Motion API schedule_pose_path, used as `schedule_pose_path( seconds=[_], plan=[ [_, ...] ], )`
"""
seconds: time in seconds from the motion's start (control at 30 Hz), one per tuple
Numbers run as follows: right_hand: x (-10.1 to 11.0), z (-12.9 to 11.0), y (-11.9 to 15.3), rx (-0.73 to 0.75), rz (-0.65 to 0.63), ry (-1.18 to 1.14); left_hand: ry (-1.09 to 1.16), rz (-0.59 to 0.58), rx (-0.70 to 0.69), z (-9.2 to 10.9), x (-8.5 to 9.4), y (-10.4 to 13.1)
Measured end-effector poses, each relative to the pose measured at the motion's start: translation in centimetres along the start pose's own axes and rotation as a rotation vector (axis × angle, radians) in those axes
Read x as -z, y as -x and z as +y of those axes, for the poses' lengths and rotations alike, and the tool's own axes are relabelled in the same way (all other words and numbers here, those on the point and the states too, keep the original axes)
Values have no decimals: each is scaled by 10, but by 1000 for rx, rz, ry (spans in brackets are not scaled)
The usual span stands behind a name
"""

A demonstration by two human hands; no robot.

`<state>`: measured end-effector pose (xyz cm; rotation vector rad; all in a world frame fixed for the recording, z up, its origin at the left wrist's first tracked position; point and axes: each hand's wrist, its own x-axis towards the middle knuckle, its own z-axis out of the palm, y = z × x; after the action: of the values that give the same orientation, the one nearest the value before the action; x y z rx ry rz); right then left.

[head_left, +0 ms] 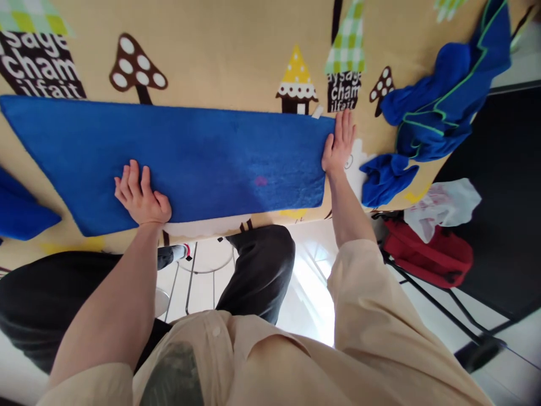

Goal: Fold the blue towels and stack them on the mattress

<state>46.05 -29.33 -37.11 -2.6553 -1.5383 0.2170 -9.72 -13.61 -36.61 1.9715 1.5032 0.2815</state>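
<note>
- On my head view, the blue cloth (220, 160) lies flat and lengthwise along the near edge of the bench (224, 51).
- My left hand (142, 198) rests palm-down on the cloth's near left part, grip released, fingers spread.
- My right hand (339, 145) lies at its right end, grip also released, fingertips past the edge.
- Farther right, I see a crumpled green-edged cloth (448, 98) and a smaller blue bundle (389, 179).

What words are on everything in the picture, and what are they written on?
"ysage cham ilfait": dark printed patch at the left of the tablecloth, partly cut off.
"aysage cham ilfait": smaller printed patch near the right hand.
Plastic bag: reddish marks, too blurred to read.
</note>
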Motion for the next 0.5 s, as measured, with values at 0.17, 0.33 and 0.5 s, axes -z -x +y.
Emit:
schedule_pose_path(
  seconds=[0.17,0.33,0.5],
  plan=[
    [4,12,-4,0,20,16,-63,9,2,3,1,1],
    [1,19,-5,-85,-1,-76,-15,37,-83,-3,-2,1],
    [6,21,-10,-119,-20,-15,17,-21,-35,-5,-4,2]
  ],
)
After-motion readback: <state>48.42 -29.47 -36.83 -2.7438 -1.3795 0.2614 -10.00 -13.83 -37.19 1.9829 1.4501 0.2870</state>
